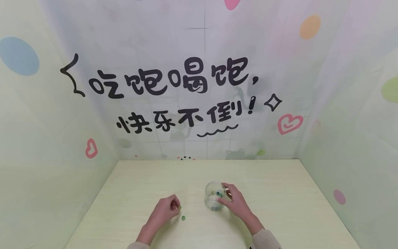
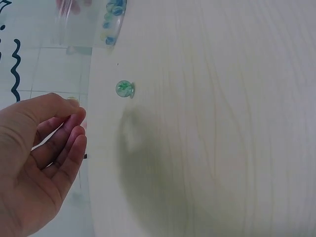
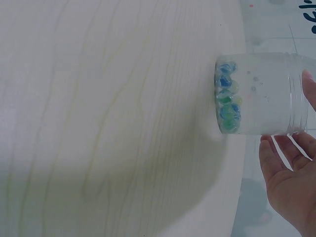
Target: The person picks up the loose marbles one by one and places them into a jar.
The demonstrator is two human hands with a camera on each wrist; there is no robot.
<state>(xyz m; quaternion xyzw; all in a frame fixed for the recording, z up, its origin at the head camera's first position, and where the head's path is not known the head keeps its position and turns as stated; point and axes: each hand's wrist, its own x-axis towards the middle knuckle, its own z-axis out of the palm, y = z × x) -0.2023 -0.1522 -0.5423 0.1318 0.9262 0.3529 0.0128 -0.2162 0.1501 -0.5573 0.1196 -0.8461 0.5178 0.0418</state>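
Note:
My left hand [image 1: 164, 209] pinches a small yellowish marble [image 1: 180, 207] between thumb and fingertips, mostly hidden by them. In the left wrist view only a sliver of that marble [image 2: 72, 99] shows above the fingertips. Just below this hand, a green marble [image 1: 183, 218] lies on the table. My right hand [image 1: 237, 203] holds a clear jar [image 1: 214, 200] near its rim, from the right side. The jar stands upright and lidless on the table. Several blue, green and yellow marbles [image 3: 227, 96] cover its bottom, as the right wrist view shows.
The pale wood-grain table [image 1: 140, 180] is bounded at the back and both sides by a printed curtain [image 1: 192, 145] with dark lettering and coloured spots. The jar's wall rises a short way right of the left hand.

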